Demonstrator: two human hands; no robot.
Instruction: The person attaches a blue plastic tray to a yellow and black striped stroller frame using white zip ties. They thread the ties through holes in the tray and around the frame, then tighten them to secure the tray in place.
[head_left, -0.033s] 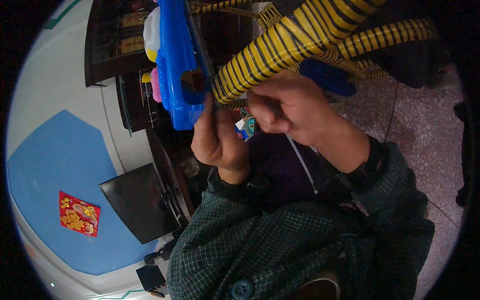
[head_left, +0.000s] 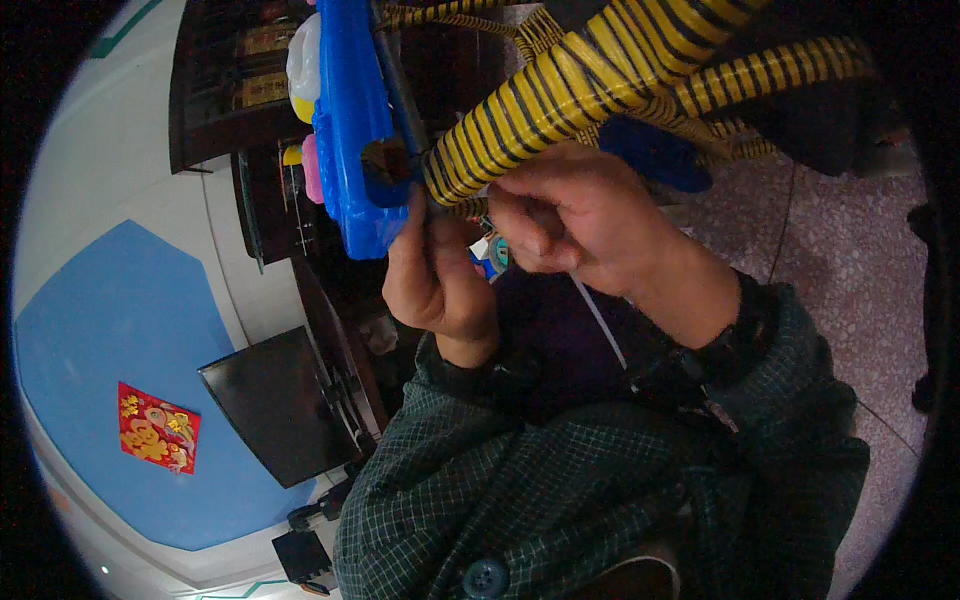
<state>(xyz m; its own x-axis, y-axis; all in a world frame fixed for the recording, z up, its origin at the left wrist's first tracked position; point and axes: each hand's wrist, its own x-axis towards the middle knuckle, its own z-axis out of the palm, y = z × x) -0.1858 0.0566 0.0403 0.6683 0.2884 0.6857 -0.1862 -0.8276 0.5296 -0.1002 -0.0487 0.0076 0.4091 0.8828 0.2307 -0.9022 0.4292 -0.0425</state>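
Note:
A thick tube wrapped in yellow and black strips [head_left: 560, 95] slants down from the upper right to its end between my hands. Beside it is a blue plastic tray [head_left: 352, 130] with a dark rod [head_left: 402, 95] along its edge. My left hand [head_left: 440, 275] is closed, its fingertips pinched at the tray's lower corner, where the rod and tube meet; what they grip is hidden. Just under the tube, my right hand [head_left: 585, 215] is closed with curled fingers. From its underside a thin white strip [head_left: 603, 325] hangs toward my lap.
Other striped tubes [head_left: 770, 75] branch off at the upper right, above a speckled floor [head_left: 845, 270]. Pink [head_left: 312, 175] and white toy parts [head_left: 303, 65] jut from the tray. Leftward stand a dark cabinet [head_left: 215, 110] and a black screen [head_left: 285, 405].
My right hand has shifted very slightly toward my left hand, and the white strip's lower end has swung a little left. My left hand stays where it was.

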